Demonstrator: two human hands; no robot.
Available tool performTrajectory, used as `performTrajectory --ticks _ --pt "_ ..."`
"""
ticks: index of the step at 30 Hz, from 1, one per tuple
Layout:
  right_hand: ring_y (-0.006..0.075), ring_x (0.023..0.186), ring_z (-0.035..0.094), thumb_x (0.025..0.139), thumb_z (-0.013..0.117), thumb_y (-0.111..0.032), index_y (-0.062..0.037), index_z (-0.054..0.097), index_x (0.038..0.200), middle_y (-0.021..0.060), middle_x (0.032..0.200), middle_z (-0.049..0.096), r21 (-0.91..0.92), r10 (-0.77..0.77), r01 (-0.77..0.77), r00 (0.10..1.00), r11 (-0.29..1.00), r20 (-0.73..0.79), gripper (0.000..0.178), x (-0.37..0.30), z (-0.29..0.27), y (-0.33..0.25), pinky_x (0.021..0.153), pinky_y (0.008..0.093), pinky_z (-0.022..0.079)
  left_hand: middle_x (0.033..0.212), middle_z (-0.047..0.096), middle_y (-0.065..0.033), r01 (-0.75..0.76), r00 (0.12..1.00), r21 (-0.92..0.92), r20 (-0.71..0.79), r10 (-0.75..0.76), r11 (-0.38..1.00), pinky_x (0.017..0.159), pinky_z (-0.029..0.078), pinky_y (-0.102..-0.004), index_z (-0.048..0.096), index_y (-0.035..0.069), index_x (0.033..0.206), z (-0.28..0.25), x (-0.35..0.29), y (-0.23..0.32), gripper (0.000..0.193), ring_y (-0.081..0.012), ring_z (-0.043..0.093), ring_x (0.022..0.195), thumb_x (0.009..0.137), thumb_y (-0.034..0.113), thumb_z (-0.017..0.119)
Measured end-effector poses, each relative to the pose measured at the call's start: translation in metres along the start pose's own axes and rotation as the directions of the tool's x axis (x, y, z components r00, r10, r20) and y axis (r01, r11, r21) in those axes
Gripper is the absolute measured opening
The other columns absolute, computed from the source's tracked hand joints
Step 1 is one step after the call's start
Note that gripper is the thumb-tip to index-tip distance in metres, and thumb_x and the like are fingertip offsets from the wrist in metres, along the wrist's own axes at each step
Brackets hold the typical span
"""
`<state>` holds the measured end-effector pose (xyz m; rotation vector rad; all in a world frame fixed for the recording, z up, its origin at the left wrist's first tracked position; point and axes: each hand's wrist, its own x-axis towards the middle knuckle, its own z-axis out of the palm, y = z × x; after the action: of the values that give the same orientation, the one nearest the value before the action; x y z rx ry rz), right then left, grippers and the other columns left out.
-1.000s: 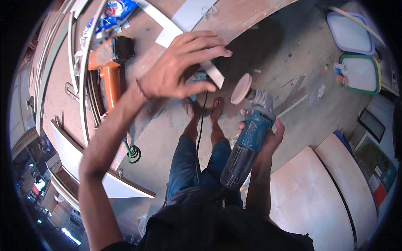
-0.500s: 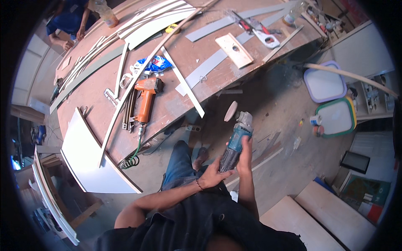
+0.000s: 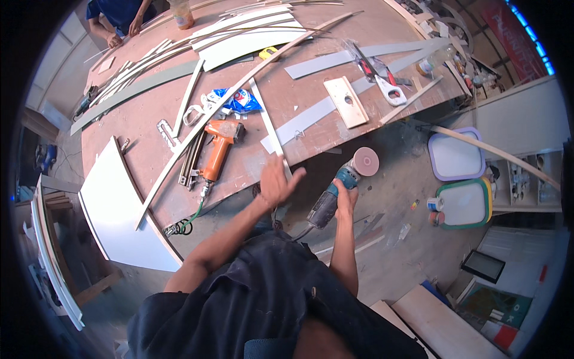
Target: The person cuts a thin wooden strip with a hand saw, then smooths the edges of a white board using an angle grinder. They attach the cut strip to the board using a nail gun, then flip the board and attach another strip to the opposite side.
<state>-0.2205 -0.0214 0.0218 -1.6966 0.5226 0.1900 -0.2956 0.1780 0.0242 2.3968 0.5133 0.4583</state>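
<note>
My right hand [image 3: 346,200] is closed around a teal and black angle grinder [image 3: 326,202]. A round, flat sanding disc [image 3: 366,161] on its head faces up, and its cord runs down toward my clothes. My left hand [image 3: 278,182] reaches to the workbench's near edge, fingers apart and thumb out, with nothing in it. Right by its fingertips is the near end of a narrow white strip [image 3: 267,116]; whether they touch, I cannot tell. Left of that hand, an orange nail gun [image 3: 219,151] lies on the bench with a green coiled hose [image 3: 197,214].
Long thin wood strips [image 3: 251,66] and white panels [image 3: 119,203] lie across the workbench [image 3: 149,119]. A wooden block with a hole [image 3: 346,103] and a handsaw [image 3: 390,94] lie farther right. Beyond the bench is another person [image 3: 122,18]. Framed trays [image 3: 457,154] lean at the right.
My left hand has let go of the grinder and moved forward and left to the bench edge. My right hand has turned the grinder, so its disc now faces up.
</note>
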Motion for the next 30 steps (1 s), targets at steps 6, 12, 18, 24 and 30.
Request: performTrajectory --ticks 6,12,18,24,30 --pt "0.0209 0.082 0.062 0.067 0.084 -0.014 0.0013 0.056 0.109 0.0093 0.096 0.062 -0.011 -0.159 0.163 0.975 0.987 0.157 0.053 0.034 0.056 -0.049 0.075 0.0355 0.051 0.102 0.060 -0.0309 0.281 0.959 -0.025 0.027 -0.281 0.959 0.082 0.049 -0.0513 0.042 -0.010 0.125 0.021 0.046 -0.052 0.060 -0.0465 0.061 0.094 0.077 0.021 0.062" --pt "0.0268 0.084 0.064 0.063 0.082 -0.023 0.0097 0.058 0.107 0.0178 0.099 0.063 -0.215 -0.070 0.114 0.977 0.970 0.201 0.060 0.124 0.100 -0.078 0.071 0.0391 0.052 0.103 0.058 -0.0305 0.214 0.973 -0.270 -0.027 -0.229 0.939 0.082 0.048 -0.0510 0.050 -0.007 0.123 -0.001 0.030 -0.054 0.046 -0.0466 0.060 0.092 0.083 0.015 0.060" --pt "0.0370 0.097 0.065 0.059 0.083 -0.032 0.0137 0.056 0.114 0.0282 0.111 0.063 -0.471 -0.068 0.210 0.951 0.857 0.301 0.077 0.146 0.154 -0.097 0.085 0.0419 0.052 0.097 0.064 -0.0221 0.229 0.931 -0.296 -0.211 -0.297 0.927 0.072 0.049 -0.0420 0.061 -0.004 0.113 -0.109 -0.018 -0.020 0.034 -0.0361 0.063 0.082 0.092 0.022 0.065" --pt "0.0417 0.119 0.056 0.064 0.078 -0.046 0.0167 0.049 0.125 0.0331 0.126 0.056 -0.676 -0.257 0.469 0.882 0.568 0.396 0.093 0.158 0.201 -0.090 0.102 0.0443 0.044 0.078 0.059 -0.0118 0.227 0.785 -0.160 -0.554 -0.278 0.961 0.059 0.043 -0.0318 0.061 -0.004 0.118 -0.146 -0.087 -0.020 0.038 -0.0179 0.052 0.064 0.089 0.018 0.071" --pt "0.0425 0.130 0.046 0.069 0.073 -0.060 0.0187 0.040 0.132 0.0350 0.136 0.046 -0.723 -0.335 0.602 0.796 0.340 0.505 0.106 0.176 0.195 -0.078 0.108 0.0468 0.036 0.101 0.064 -0.0184 0.463 0.637 -0.145 -0.631 -0.442 0.875 0.081 0.047 -0.0419 0.059 -0.001 0.122 -0.159 -0.171 -0.005 0.031 -0.0362 0.060 0.092 0.094 0.011 0.060"
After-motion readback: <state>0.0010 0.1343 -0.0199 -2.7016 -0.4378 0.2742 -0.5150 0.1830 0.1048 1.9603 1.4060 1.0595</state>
